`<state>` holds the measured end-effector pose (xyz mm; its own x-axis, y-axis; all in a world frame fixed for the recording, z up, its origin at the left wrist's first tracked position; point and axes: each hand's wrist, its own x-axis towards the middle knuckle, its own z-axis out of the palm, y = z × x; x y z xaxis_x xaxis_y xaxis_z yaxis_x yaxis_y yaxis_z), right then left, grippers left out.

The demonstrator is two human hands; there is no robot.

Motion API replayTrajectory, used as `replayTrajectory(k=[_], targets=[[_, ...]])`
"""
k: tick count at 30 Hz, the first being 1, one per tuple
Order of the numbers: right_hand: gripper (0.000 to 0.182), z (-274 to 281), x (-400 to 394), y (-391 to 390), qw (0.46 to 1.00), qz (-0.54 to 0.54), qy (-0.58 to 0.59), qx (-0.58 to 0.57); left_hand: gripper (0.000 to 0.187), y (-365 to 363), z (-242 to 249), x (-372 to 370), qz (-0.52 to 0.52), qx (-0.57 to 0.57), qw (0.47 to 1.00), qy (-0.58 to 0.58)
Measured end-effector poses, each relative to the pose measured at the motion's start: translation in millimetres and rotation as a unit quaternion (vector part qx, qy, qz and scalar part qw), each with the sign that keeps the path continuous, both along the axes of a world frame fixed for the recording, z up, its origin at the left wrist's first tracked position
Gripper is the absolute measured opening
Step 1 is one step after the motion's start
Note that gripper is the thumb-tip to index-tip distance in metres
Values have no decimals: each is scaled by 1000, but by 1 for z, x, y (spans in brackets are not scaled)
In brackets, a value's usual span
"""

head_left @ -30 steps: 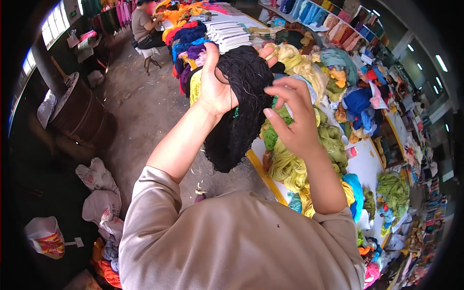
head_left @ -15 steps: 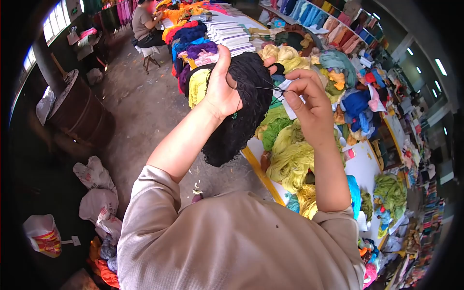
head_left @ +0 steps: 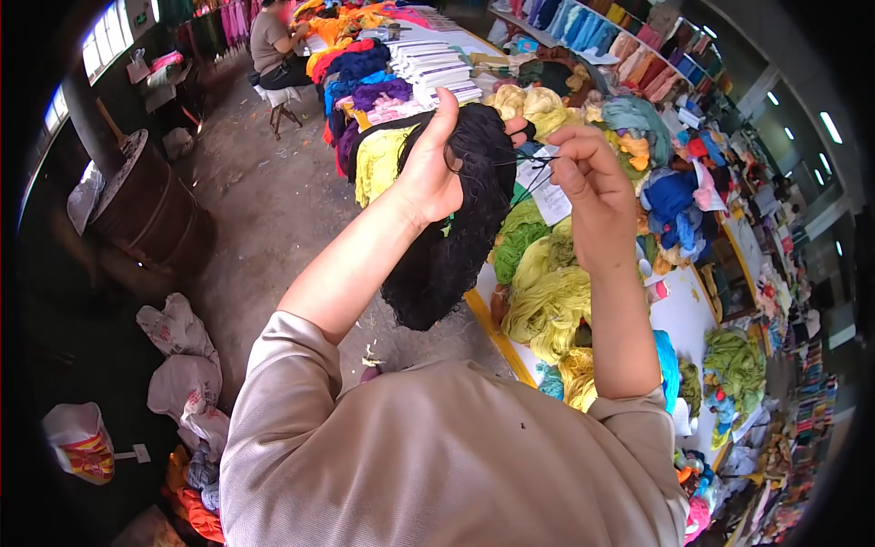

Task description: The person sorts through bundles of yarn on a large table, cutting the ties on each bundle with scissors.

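Head view: left hand (head_left: 428,178) grips black yarn skein (head_left: 451,228) hanging vertically, right hand (head_left: 592,196) pinching its strands.

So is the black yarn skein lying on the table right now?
No, the left hand holds the black yarn skein up in the air while the right hand pinches a strand from it.

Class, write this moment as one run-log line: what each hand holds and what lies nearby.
left hand: holds black yarn hank | right hand: pinches black strand from hank | below: yellow-green yarn on table
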<state>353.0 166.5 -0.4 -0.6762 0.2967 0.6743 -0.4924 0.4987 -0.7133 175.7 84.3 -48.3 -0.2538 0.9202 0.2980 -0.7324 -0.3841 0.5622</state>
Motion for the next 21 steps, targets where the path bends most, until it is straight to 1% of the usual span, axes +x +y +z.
replayTrajectory(k=[2,4,6,7,9,10,12,13,14,16,17,18,20,21], targets=[[6,1,1,0,999,21,10,-27,91,1,-3,-2,-4,7,1000,10],[8,-3,2,3,999,16,7,-41,90,0,-4,-2,-8,14,1000,21],[9,-5,5,6,998,11,3,-55,86,-4,-1,-1,-13,14,999,32],[10,-5,5,9,990,51,27,-125,86,-5,-3,0,-13,14,999,32],[14,0,8,18,954,137,66,-260,71,-5,-7,0,-25,2,997,77],[14,2,8,19,954,136,67,-260,63,-6,-8,3,-25,8,991,130],[15,3,7,22,938,184,76,-283,62,-7,-9,10,45,-14,979,199],[16,-2,6,26,947,181,32,-262,61,-7,-7,4,28,-2,975,222],[16,-3,9,30,948,181,33,-262,67,-8,-6,2,44,17,976,214],[16,2,12,34,952,166,77,-245,83,-12,0,4,135,97,945,283],[15,9,13,32,956,152,80,-237,89,-12,5,1,132,124,932,313],[15,6,12,32,956,151,79,-241,90,-10,7,-3,98,105,955,261],[16,3,8,33,962,116,21,-247,91,-12,15,-6,75,83,979,168],[12,3,7,29,960,120,17,-254,94,-13,16,-6,75,75,981,160]])
